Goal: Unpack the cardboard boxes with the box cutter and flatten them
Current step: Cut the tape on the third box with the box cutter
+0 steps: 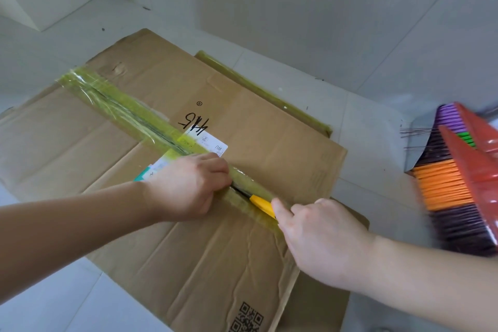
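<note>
At the taped seam (151,127): right hand (320,240) gripping yellow box cutter (262,203), left hand (188,186) curled, pinching tape just ahead (blade hidden). Cardboard box (269,127) lying on floor. Risking slip toward left fingers.

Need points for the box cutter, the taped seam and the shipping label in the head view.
box cutter (260,203): head view, on its yellow body between the two hands.
taped seam (118,109): head view, on the yellowish tape strip along the far stretch of the slit.
shipping label (215,146): head view, on its white corner beyond the left hand.
</note>
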